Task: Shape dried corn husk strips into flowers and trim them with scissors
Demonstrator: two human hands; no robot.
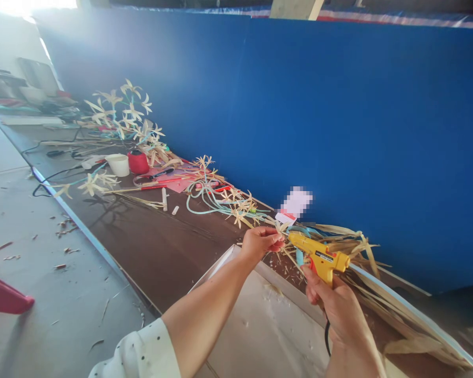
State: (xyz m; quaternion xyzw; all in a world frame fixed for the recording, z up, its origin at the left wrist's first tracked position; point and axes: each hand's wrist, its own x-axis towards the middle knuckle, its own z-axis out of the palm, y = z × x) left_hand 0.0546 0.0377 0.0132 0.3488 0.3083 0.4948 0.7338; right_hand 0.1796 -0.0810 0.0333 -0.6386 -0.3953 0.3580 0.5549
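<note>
My right hand [331, 299] grips a yellow hot glue gun [317, 253] by its handle, a finger at the red trigger. The gun's nozzle points left, close to the fingertips of my left hand [260, 244]. Those fingers are pinched together on a small pale flower [283, 227] that looks made of dried husk; its lower part is hidden by the fingers. Beneath both hands lies a white tray or box lid [260, 315] with dried glue marks. Long dried husk strips [378, 299] spread to the right of the gun.
Finished husk flowers [120, 113] on pale green stems stand farther back. Near them are a white cup [118, 165], a red container [137, 162] and scissors [157, 174]. Looped green stems [199, 205] lie mid-table. A blue panel [339, 115] borders the brown table [153, 231]. A pink stool leg [8, 294] stands left.
</note>
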